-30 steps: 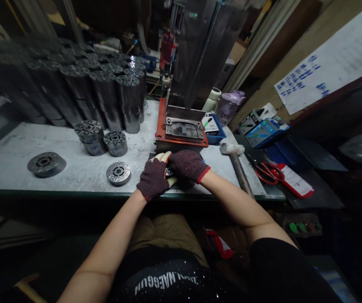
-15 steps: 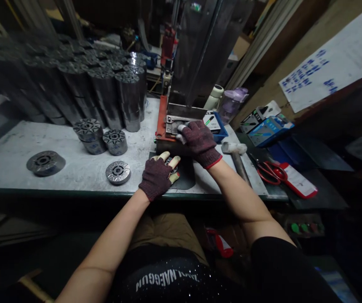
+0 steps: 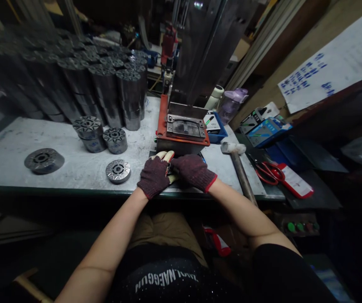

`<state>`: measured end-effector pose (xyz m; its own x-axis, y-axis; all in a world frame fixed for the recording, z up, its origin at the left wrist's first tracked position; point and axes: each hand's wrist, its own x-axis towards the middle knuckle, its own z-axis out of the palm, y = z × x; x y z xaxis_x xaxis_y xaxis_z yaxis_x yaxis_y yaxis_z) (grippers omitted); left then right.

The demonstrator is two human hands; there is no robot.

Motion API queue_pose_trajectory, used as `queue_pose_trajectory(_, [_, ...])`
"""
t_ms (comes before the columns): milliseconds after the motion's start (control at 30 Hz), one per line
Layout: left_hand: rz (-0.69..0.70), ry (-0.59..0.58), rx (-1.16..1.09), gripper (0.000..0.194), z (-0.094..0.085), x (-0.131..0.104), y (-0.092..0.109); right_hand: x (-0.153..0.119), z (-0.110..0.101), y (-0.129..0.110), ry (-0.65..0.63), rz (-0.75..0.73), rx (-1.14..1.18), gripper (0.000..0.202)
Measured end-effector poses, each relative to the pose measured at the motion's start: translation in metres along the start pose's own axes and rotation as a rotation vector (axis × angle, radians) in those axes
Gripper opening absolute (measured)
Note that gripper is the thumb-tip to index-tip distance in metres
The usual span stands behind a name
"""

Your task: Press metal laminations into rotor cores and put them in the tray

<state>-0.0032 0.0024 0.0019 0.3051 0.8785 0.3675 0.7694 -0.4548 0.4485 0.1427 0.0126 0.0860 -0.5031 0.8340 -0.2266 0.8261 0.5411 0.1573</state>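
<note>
In a dark knit glove with pale fingertips, my left hand [image 3: 155, 174] is closed around a metal piece on a dark mat; fingers cover most of it. My right hand [image 3: 192, 170], in a similar glove with a red cuff, is curled against the left fingers. Its fingertips are hidden, and a small blue-ended bit shows behind it. A slotted round metal core [image 3: 118, 171] lies to the left, with a taller core [image 3: 115, 141] and a stacked pair of cores [image 3: 89, 132] behind. Directly beyond my hands stands an orange-based press fixture [image 3: 185, 128].
Tall stacks of metal cores [image 3: 129, 99] fill the back left. Another core [image 3: 43, 160] lies at far left. A mallet [image 3: 234, 148], scissors [image 3: 267, 172] and marker boxes [image 3: 269, 128] are on the right. Bottles [image 3: 231, 103] stand behind the fixture.
My right hand has come off the fixture and down toward me, to the mat beside my left hand. The fixture's metal top is now uncovered. My left hand has stayed nearly in place.
</note>
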Motion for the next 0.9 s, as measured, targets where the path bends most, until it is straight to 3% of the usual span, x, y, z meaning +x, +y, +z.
queue_pose_trajectory(100, [0.000,-0.002,-0.016,0.079,0.000,0.000,-0.001,0.007,-0.003,-0.002,-0.026,-0.006,-0.018,0.039])
queue_pose_trajectory(200, [-0.013,-0.007,0.001,0.079,0.000,0.000,-0.001,0.003,0.015,0.006,0.035,-0.007,0.088,0.036])
queue_pose_trajectory(267, [-0.013,-0.009,0.008,0.077,0.001,0.001,-0.001,-0.002,0.027,0.017,0.174,0.035,0.140,0.034])
queue_pose_trajectory(333, [-0.019,-0.003,0.012,0.076,0.001,0.002,0.000,-0.003,0.030,0.029,0.391,0.120,0.116,0.038])
queue_pose_trajectory(400, [-0.039,0.002,0.022,0.076,0.001,0.003,0.000,0.004,0.023,0.041,0.584,0.203,0.042,0.046])
queue_pose_trajectory(467, [-0.063,0.005,0.034,0.079,0.001,0.003,0.001,0.017,0.011,0.051,0.664,0.224,-0.007,0.052])
queue_pose_trajectory(600, [-0.034,-0.005,0.001,0.085,0.002,0.001,0.000,0.041,-0.012,0.061,0.620,0.133,-0.005,0.046])
queue_pose_trajectory(700, [-0.008,-0.030,-0.031,0.085,0.001,0.000,-0.002,0.040,-0.016,0.058,0.593,0.161,-0.001,0.037])
queue_pose_trajectory(800, [-0.011,-0.035,-0.053,0.081,0.001,0.000,-0.003,0.025,-0.004,0.049,0.620,0.202,0.086,0.038])
queue_pose_trajectory(900, [-0.009,-0.045,-0.070,0.079,0.000,0.001,-0.002,0.007,0.020,0.036,0.595,0.130,0.213,0.038])
